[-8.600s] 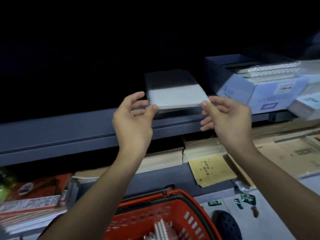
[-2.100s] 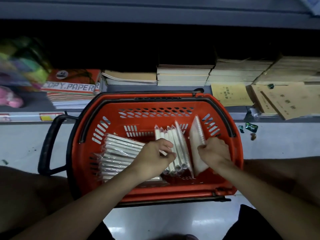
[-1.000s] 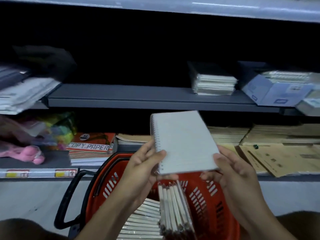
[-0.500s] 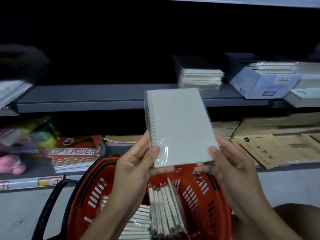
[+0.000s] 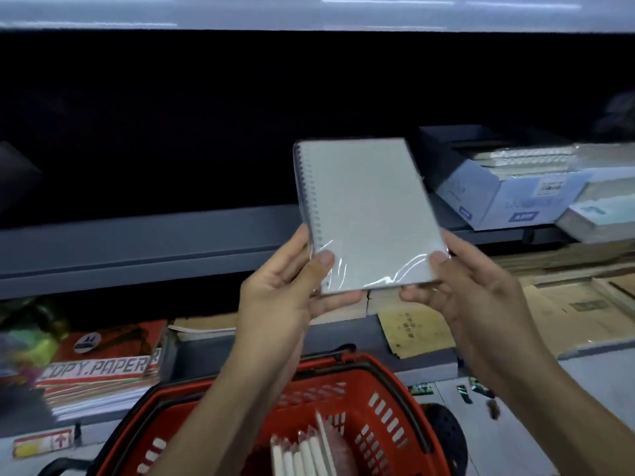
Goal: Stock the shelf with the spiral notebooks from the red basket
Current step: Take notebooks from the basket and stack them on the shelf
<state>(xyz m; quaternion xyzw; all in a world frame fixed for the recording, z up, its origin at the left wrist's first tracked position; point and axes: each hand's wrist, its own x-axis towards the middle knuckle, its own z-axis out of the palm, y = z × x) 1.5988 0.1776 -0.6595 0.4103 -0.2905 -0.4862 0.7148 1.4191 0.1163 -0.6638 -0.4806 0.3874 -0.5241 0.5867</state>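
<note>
A white spiral notebook (image 5: pixel 366 214) in clear wrap is held up in front of the grey shelf (image 5: pixel 147 245), spiral edge on the left. My left hand (image 5: pixel 292 290) pinches its lower left corner, thumb on the cover. My right hand (image 5: pixel 470 290) pinches its lower right corner the same way. The notebook hides the stack on the shelf behind it. Below, the red basket (image 5: pixel 378 403) holds several more notebooks (image 5: pixel 305 451) standing on edge.
A blue open box (image 5: pixel 508 197) of wrapped notebooks sits on the shelf to the right. The lower shelf carries copy paper packs (image 5: pixel 99 365) at left and brown envelopes (image 5: pixel 412 328) at right. A dark shoe (image 5: pixel 446 431) shows beside the basket.
Both hands have raised the notebook from over the basket up to shelf height and a little to the right. The view has tilted upward.
</note>
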